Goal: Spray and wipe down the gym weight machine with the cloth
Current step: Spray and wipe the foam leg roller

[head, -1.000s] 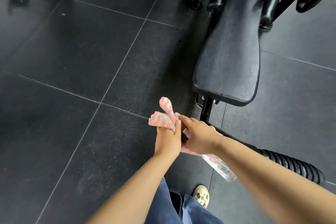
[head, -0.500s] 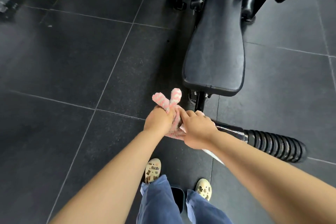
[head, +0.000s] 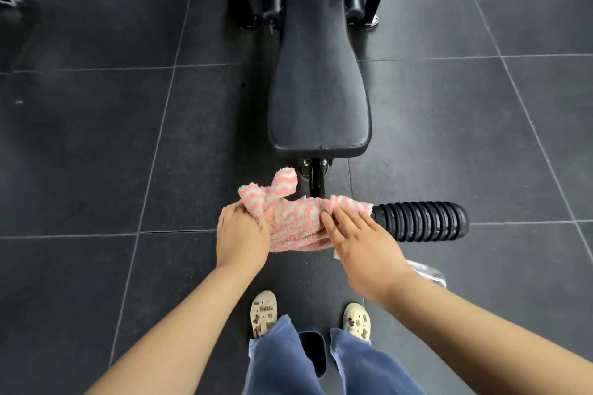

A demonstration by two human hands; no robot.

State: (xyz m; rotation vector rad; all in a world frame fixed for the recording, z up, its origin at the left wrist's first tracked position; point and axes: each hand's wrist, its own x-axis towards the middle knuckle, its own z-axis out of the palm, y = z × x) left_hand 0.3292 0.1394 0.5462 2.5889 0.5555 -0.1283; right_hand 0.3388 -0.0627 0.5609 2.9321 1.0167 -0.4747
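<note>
A fluffy pink-and-white zigzag cloth (head: 296,221) lies draped over the near crossbar of the black gym weight machine (head: 319,51), just below the near end of its black padded seat (head: 319,96). The left hand (head: 242,234) bunches the cloth's left end, its grip closed round the fabric, two loose tails poking up. The right hand (head: 362,240) lies with fingers nearly straight on the cloth's right edge, its grip wide and only pressing, right beside the black ribbed foam roller (head: 420,224). Something clear and plastic (head: 426,272) shows under the right forearm; whether it is the spray bottle cannot be told. The risk, as I judge it: the flat right hand may slide over the cloth, leaving it bunched and the roller's grooves unwiped.
</note>
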